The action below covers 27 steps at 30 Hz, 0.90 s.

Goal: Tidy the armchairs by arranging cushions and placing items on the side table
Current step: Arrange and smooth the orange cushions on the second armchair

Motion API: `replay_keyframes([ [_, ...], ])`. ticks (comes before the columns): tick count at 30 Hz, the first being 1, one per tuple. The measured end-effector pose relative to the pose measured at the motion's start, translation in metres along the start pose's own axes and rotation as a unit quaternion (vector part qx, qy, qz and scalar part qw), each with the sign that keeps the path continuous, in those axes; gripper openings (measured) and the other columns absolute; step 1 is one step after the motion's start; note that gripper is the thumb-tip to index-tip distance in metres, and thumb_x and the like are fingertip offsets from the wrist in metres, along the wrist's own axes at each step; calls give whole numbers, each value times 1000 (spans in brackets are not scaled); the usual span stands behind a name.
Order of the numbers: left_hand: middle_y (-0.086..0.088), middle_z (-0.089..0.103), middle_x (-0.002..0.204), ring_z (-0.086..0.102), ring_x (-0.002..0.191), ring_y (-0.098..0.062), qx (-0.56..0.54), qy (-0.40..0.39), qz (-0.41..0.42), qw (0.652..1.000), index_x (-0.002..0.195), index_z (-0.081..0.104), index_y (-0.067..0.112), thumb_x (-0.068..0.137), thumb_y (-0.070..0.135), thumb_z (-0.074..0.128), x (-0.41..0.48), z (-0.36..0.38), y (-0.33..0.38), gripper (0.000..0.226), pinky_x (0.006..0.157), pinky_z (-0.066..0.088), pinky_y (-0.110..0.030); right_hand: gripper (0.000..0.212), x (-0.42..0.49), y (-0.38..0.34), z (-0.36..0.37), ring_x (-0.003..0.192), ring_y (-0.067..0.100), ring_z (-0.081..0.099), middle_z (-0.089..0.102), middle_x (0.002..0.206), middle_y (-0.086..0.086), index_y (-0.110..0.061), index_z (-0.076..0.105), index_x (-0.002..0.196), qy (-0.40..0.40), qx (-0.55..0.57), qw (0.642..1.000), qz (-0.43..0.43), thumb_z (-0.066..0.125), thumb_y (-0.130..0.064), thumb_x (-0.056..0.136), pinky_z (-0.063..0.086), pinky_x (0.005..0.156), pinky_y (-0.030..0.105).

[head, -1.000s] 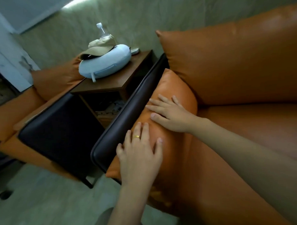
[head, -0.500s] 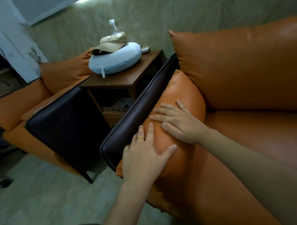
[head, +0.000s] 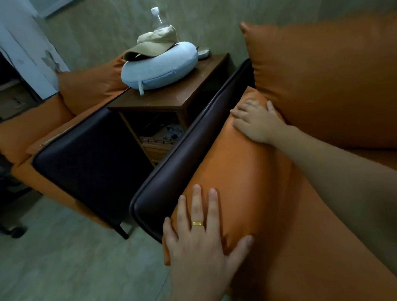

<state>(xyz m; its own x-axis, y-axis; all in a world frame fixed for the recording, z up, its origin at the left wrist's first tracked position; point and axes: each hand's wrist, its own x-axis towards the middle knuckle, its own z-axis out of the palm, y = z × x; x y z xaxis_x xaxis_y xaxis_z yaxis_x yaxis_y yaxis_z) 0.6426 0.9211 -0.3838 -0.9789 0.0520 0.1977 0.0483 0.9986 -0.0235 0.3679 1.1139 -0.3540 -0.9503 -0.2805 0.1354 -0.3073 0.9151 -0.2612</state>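
Against the inner face of the dark armrest (head: 193, 150) of the near armchair: orange side cushion (head: 234, 171) stands on its long edge, wedged btw armrest and seat. L hand (head: 196, 240) lies flat on the cushion's front end, fingers straight and spread, thumb out, gripping nothing. R hand (head: 257, 123) lies flat on the rear end, fingers apart, just beside the big back cushion (head: 325, 78), which leans upright behind.

Judgement: both palms press the cushion toward the armrest to seat it snug. One palm per end, prob. so it doesn't tilt or slide out the front. Step = arranging cushion, looks nearly done.

Other side of the armrest: desk (head: 186, 92) w/ grey neck pillow (head: 161, 68) on top, tan cap (head: 155, 42) on the pillow, clear bottle (head: 158, 17) behind the cap. Small pale item (head: 203, 53) at rear edge, can't ID. Stacking prob. saves top space. Shelf under the desk too dim to read.

Beyond the desk from the armrest: 2nd armchair (head: 34, 124).

Risk: cover looks slick, so the cushion may slump once palms lift.
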Motion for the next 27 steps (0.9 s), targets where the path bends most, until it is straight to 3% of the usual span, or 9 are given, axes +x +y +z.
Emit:
replay_keyframes([
  [4,-9,39,158,46,136,-41,-16,-3,-3,1000,152,41,22,77,85,39,5,6,1,98,95,43,-67,63,30,17,3,154,15,1,15,167,-8,-32,27,157,7,63,995,79,26,-56,99,4,121,57],
  [8,-9,41,156,47,135,-41,-24,7,1,1000,151,42,22,77,85,40,6,10,0,97,96,43,-67,58,26,20,10,153,13,13,26,164,-9,-29,39,153,103,163,975,108,34,-49,99,16,119,49],
  [10,-9,41,156,46,135,-41,-29,14,4,999,151,42,22,78,85,40,4,10,-1,96,97,42,-67,58,7,17,15,153,16,16,28,164,-6,-27,41,152,143,195,964,113,34,-47,99,15,122,44],
  [13,-9,39,157,44,136,-40,-32,23,4,999,153,38,22,82,84,37,2,7,-3,94,98,41,-67,59,-46,7,37,154,22,10,15,167,-4,-29,27,158,155,239,948,145,31,-51,103,8,125,44],
  [19,-6,34,160,38,142,-37,-47,33,22,998,156,30,28,84,88,27,-1,0,-13,94,104,39,-64,67,-179,-48,90,153,7,0,3,168,-12,-35,14,158,183,422,868,187,27,-57,96,4,126,42],
  [23,-2,15,167,23,150,-33,-46,13,101,994,156,8,46,84,89,23,-3,-12,-36,86,112,33,-55,69,-234,-106,100,141,-5,7,0,167,-17,-43,10,158,184,501,818,215,32,-61,95,15,117,31],
  [27,5,1,168,13,153,-25,-52,-7,162,985,151,-5,58,79,92,24,1,-24,-55,85,113,34,-51,72,-268,-149,115,142,-3,9,-3,162,-29,-65,8,148,209,528,787,241,30,-81,82,25,110,32],
])
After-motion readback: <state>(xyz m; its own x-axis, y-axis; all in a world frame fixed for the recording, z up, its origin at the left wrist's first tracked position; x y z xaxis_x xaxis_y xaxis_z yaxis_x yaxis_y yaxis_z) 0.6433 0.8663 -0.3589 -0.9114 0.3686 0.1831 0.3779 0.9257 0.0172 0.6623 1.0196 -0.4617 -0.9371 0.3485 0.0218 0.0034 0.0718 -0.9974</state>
